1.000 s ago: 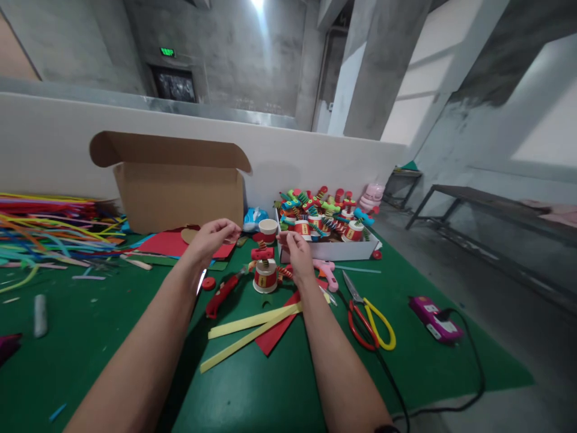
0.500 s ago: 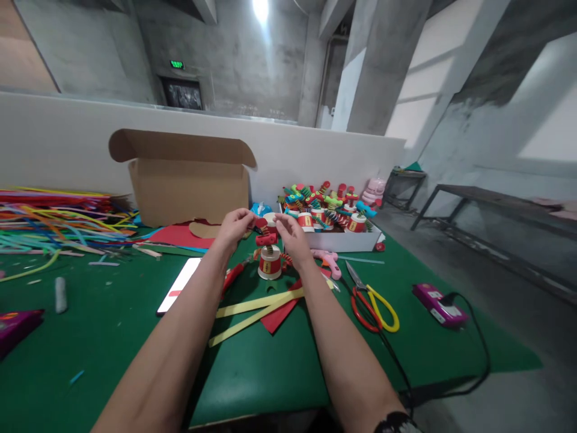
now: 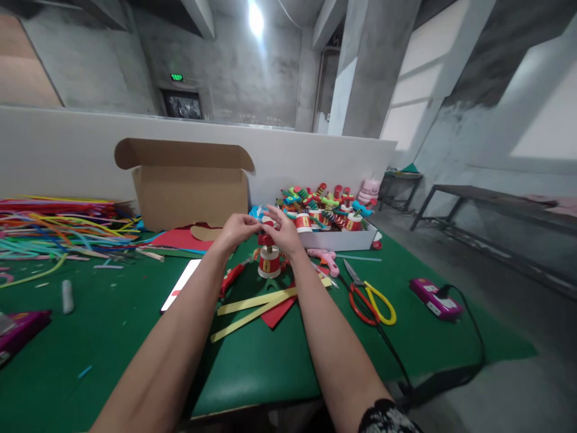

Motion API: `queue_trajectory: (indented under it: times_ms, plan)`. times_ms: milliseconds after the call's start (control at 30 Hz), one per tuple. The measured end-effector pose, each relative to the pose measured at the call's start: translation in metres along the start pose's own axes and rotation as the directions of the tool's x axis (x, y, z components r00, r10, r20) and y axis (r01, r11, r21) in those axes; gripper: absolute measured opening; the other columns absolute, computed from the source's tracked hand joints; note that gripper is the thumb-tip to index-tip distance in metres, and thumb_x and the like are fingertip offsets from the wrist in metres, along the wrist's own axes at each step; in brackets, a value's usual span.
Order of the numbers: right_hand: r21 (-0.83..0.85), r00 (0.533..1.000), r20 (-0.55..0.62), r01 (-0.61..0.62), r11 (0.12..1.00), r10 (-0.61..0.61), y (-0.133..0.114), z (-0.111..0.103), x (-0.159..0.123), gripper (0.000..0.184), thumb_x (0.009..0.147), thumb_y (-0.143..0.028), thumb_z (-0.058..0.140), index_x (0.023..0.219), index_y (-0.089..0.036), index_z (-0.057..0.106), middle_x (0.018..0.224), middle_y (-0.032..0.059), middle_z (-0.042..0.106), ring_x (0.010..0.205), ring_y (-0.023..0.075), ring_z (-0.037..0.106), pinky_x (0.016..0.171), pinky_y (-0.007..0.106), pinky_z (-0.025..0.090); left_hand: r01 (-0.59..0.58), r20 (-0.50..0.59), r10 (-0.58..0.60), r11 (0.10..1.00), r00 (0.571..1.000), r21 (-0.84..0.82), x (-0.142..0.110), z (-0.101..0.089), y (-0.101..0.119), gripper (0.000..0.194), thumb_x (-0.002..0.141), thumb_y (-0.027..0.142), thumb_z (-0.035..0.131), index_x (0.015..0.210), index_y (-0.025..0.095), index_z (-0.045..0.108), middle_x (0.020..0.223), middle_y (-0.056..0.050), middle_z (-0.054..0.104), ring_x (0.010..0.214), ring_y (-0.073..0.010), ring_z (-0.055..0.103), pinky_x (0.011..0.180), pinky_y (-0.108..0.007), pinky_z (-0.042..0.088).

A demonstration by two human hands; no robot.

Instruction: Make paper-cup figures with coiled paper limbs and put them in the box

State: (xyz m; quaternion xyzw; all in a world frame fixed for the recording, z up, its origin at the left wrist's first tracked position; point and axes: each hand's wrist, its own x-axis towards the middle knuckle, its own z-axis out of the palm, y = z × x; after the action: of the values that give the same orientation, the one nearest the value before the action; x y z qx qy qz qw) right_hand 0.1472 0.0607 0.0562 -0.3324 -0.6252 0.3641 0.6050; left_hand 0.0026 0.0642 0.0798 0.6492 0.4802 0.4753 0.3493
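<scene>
A small paper-cup figure stands upright on the green table, with a red and white cup body, a red head and coiled paper arms. My left hand is closed in a pinch beside the head; what its fingertips hold is hidden. From the other side, my right hand has thumb and fingers bent around the red top, the thumb close to the left fingertips. Both hands partly cover the head. Below the cup lie yellow paper strips and a red paper piece. Red-handled pliers rest left of the cup.
A white box of similar figures stands behind right. Right of my arm lie a pink glue gun, scissors and a purple corded device. Left are a phone, colourful paper strips and an open cardboard box.
My hands have come together over the figure's head, the right moving left and the left slightly right. The figure stays in place. The view has shifted slightly.
</scene>
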Motion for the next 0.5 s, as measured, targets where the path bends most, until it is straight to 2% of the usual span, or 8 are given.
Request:
queue_trajectory:
  times_ms: [67, 133, 200, 267, 367, 500]
  plan:
    - [-0.009, 1.000, -0.017, -0.016, 1.000, 0.016, 0.004, -0.001, 0.000, 0.028, 0.072, -0.023, 0.064, 0.099, -0.022, 0.070, 0.105, 0.0042, 0.071, 0.105, 0.0200, 0.063, 0.090, 0.034, 0.050, -0.005, -0.006, 0.004, 1.000, 1.000, -0.028, -0.004, 0.004, -0.001, 0.028, 0.053, 0.041, 0.077, 0.054, 0.016, 0.065, 0.046, 0.003, 0.052, 0.046, -0.0092, 0.040, 0.047, -0.022, 0.027]
    - [-0.019, 0.997, -0.065, -0.038, 0.999, 0.036, 0.007, -0.002, -0.001, 0.017, 0.074, -0.028, 0.063, 0.086, -0.022, 0.072, 0.091, 0.0025, 0.072, 0.094, 0.0197, 0.065, 0.086, 0.034, 0.051, -0.016, -0.061, 0.010, 0.996, 0.998, -0.092, -0.008, 0.009, -0.004, 0.028, 0.055, 0.042, 0.075, 0.056, 0.016, 0.066, 0.049, 0.002, 0.056, 0.049, -0.0105, 0.044, 0.049, -0.023, 0.031]
    - [-0.011, 0.992, -0.117, -0.059, 0.998, 0.057, 0.009, -0.003, -0.002, 0.015, 0.074, -0.034, 0.064, 0.078, -0.021, 0.072, 0.082, 0.0013, 0.071, 0.085, 0.0194, 0.065, 0.081, 0.034, 0.052, -0.065, -0.157, 0.039, 0.985, 0.987, -0.161, -0.013, 0.015, -0.009, 0.027, 0.058, 0.043, 0.072, 0.059, 0.016, 0.066, 0.054, 0.000, 0.060, 0.054, -0.0124, 0.049, 0.053, -0.024, 0.036]
    - [0.018, 0.985, -0.153, -0.079, 0.997, 0.081, 0.009, -0.005, -0.004, 0.018, 0.072, -0.037, 0.066, 0.077, -0.021, 0.072, 0.076, 0.0007, 0.070, 0.078, 0.0187, 0.064, 0.076, 0.033, 0.052, -0.133, -0.210, 0.088, 0.967, 0.974, -0.215, -0.017, 0.021, -0.014, 0.027, 0.061, 0.044, 0.071, 0.066, 0.017, 0.067, 0.063, -0.002, 0.064, 0.061, -0.0141, 0.054, 0.060, -0.025, 0.040]
    - [0.103, 0.981, -0.148, -0.109, 0.989, 0.123, 0.009, -0.006, -0.006, 0.022, 0.069, -0.040, 0.069, 0.076, -0.019, 0.071, 0.073, 0.0004, 0.069, 0.072, 0.0171, 0.063, 0.071, 0.031, 0.051, -0.178, -0.162, 0.132, 0.930, 0.978, -0.322, -0.022, 0.028, -0.018, 0.031, 0.062, 0.043, 0.071, 0.079, 0.017, 0.068, 0.077, -0.003, 0.068, 0.073, -0.0160, 0.059, 0.070, -0.027, 0.045]
    - [0.203, 0.980, -0.113, -0.141, 0.969, 0.166, 0.006, -0.006, -0.009, 0.027, 0.062, -0.042, 0.075, 0.073, -0.019, 0.067, 0.070, -0.0009, 0.067, 0.068, 0.0146, 0.061, 0.068, 0.028, 0.050, -0.143, -0.083, 0.119, 0.891, 0.989, -0.431, -0.024, 0.034, -0.020, 0.035, 0.059, 0.041, 0.074, 0.084, 0.017, 0.066, 0.083, -0.003, 0.067, 0.079, -0.0171, 0.061, 0.075, -0.029, 0.048]
